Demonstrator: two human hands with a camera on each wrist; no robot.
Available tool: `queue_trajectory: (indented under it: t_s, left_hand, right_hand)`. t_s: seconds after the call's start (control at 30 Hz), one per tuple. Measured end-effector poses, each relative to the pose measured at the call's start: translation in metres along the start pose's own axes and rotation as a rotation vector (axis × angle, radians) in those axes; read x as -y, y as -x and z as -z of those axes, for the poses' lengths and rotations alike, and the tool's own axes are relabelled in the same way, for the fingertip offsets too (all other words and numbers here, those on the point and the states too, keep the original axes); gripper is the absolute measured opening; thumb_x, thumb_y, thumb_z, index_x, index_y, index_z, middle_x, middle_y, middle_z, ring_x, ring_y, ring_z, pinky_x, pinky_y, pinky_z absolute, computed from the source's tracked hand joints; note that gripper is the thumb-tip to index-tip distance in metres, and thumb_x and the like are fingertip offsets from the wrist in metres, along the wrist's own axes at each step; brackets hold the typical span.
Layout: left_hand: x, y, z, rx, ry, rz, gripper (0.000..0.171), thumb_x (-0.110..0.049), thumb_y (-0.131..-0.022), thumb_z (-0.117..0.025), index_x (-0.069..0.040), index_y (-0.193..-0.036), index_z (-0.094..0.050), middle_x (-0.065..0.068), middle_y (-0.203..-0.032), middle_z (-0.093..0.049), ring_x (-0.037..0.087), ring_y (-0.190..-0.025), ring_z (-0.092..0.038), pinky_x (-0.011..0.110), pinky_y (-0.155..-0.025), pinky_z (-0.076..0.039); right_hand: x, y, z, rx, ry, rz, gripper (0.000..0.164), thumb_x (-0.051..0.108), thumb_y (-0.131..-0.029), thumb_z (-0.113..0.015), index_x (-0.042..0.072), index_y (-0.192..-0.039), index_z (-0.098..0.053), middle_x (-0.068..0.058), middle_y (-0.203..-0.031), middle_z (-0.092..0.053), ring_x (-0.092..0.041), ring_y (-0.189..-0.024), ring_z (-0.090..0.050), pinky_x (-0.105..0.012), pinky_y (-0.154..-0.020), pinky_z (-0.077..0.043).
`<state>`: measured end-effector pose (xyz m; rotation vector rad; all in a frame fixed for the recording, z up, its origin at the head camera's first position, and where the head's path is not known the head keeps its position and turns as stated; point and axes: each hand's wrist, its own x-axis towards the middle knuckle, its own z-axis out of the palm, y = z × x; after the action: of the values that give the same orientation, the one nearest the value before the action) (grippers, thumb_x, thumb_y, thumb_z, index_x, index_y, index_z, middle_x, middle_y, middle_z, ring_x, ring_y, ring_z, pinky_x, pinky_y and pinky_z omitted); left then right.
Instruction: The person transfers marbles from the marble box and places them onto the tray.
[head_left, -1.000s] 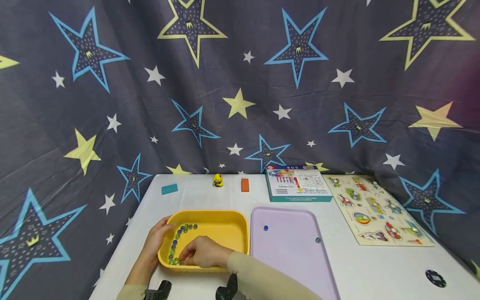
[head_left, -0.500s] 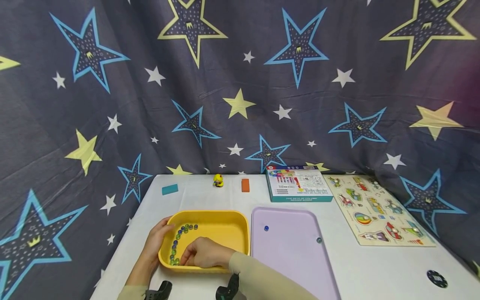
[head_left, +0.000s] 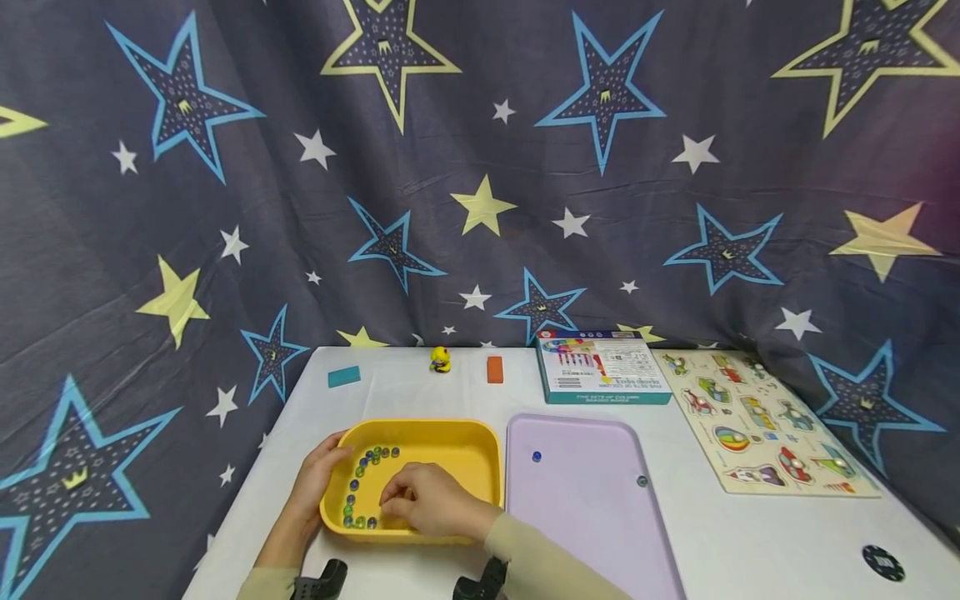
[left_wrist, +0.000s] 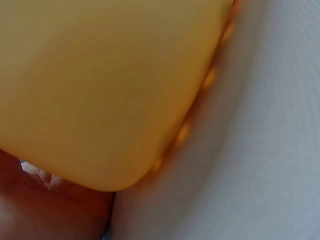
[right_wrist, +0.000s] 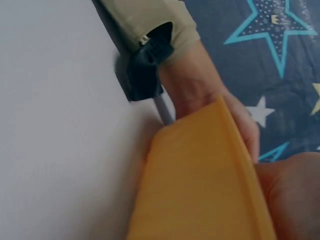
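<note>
A yellow plastic bin (head_left: 442,434) stands at the near edge of the table. Inside it, several blue and green glass marbles (head_left: 354,485) form a curved row along the left side. My left hand (head_left: 312,477) grips the bin's left wall, with the thumb over the rim. Above the bin floor, just right of the row's near end, is my right hand (head_left: 435,500). Its fingers are loosely bent, and nothing shows between them. The left wrist view is filled by the bin's outer wall (left_wrist: 110,100); the right wrist view also has the wall (right_wrist: 195,170), beside the right hand (right_wrist: 295,195).
Touching or close to the bin's right side lies a lilac tray (head_left: 577,525) bearing a blue marble (head_left: 536,457) and a greenish one (head_left: 642,481). Farther back are a teal block (head_left: 344,377), a yellow figurine (head_left: 440,360), an orange block (head_left: 495,370), a box (head_left: 604,367) and a puzzle board (head_left: 765,425).
My right hand has lifted off the row's near end and shifted right. A dark marble now shows there, where the fingers were. My left hand keeps its hold on the bin.
</note>
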<state>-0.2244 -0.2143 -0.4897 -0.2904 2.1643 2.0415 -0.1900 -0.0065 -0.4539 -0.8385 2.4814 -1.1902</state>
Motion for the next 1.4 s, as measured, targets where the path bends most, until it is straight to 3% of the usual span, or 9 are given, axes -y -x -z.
queue_trajectory:
  t_s: [0.33, 0.47, 0.63, 0.83, 1.03, 1.2, 1.4]
  left_hand:
    - [0.001, 0.000, 0.000, 0.005, 0.020, 0.009, 0.042, -0.026, -0.090, -0.044, -0.016, -0.131, -0.043, 0.005, -0.129, -0.045, 0.022, -0.112, -0.042, 0.025, -0.093, -0.036]
    - [0.002, 0.001, 0.001, 0.001, 0.018, 0.006, 0.042, -0.026, -0.089, -0.044, -0.016, -0.130, -0.043, 0.005, -0.129, -0.045, 0.022, -0.111, -0.042, 0.025, -0.091, -0.037]
    - [0.003, -0.001, 0.000, -0.007, 0.020, 0.006, 0.041, -0.025, -0.089, -0.044, -0.017, -0.129, -0.045, 0.005, -0.127, -0.047, 0.023, -0.109, -0.044, 0.024, -0.089, -0.039]
    - [0.002, -0.001, -0.001, -0.022, 0.015, 0.005, 0.040, -0.025, -0.089, -0.044, -0.017, -0.128, -0.046, 0.005, -0.126, -0.048, 0.023, -0.109, -0.044, 0.025, -0.089, -0.039]
    - [0.000, 0.000, -0.001, -0.009, 0.029, 0.008, 0.039, -0.024, -0.089, -0.044, -0.016, -0.127, -0.046, 0.005, -0.126, -0.048, 0.023, -0.109, -0.044, 0.028, -0.091, -0.037]
    - [-0.001, 0.000, -0.001, -0.006, 0.030, 0.000, 0.041, -0.023, -0.089, -0.043, -0.014, -0.129, -0.044, 0.006, -0.128, -0.046, 0.023, -0.111, -0.042, 0.034, -0.096, -0.033]
    - [0.000, -0.001, 0.000, -0.008, 0.030, 0.002, 0.041, -0.023, -0.089, -0.043, -0.014, -0.130, -0.044, 0.006, -0.129, -0.045, 0.022, -0.113, -0.041, 0.037, -0.100, -0.029]
  right_hand:
    - [-0.016, 0.035, 0.031, -0.226, -0.092, 0.141, 0.010, 0.025, -0.085, -0.061, 0.023, -0.094, -0.064, 0.014, -0.085, -0.058, -0.007, -0.066, -0.051, -0.019, -0.056, -0.044]
    - [-0.025, 0.049, 0.040, -0.427, -0.123, 0.153, 0.013, 0.019, -0.083, -0.064, 0.025, -0.095, -0.063, 0.012, -0.085, -0.060, -0.009, -0.060, -0.050, -0.020, -0.052, -0.043]
    - [-0.023, 0.069, 0.054, -0.668, -0.199, 0.159, 0.021, 0.002, -0.078, -0.066, 0.012, -0.097, -0.063, -0.003, -0.083, -0.062, -0.013, -0.056, -0.048, -0.021, -0.047, -0.041]
    - [-0.033, 0.089, 0.070, -0.796, -0.140, 0.092, 0.023, -0.005, -0.072, -0.069, 0.008, -0.091, -0.065, -0.006, -0.082, -0.064, -0.015, -0.055, -0.050, -0.022, -0.047, -0.040]
    - [-0.085, 0.099, 0.079, -0.902, -0.051, 0.064, 0.022, -0.001, -0.072, -0.071, 0.013, -0.089, -0.067, 0.000, -0.081, -0.065, -0.012, -0.054, -0.052, -0.021, -0.048, -0.042]
    - [-0.122, 0.107, 0.092, -0.991, 0.029, -0.080, 0.022, 0.006, -0.073, -0.073, 0.021, -0.089, -0.069, 0.007, -0.080, -0.063, -0.008, -0.055, -0.053, -0.020, -0.046, -0.042]
    - [-0.138, 0.113, 0.097, -0.921, 0.032, -0.276, 0.018, 0.009, -0.075, -0.070, 0.017, -0.091, -0.069, 0.000, -0.082, -0.063, -0.008, -0.057, -0.055, -0.023, -0.041, -0.043]
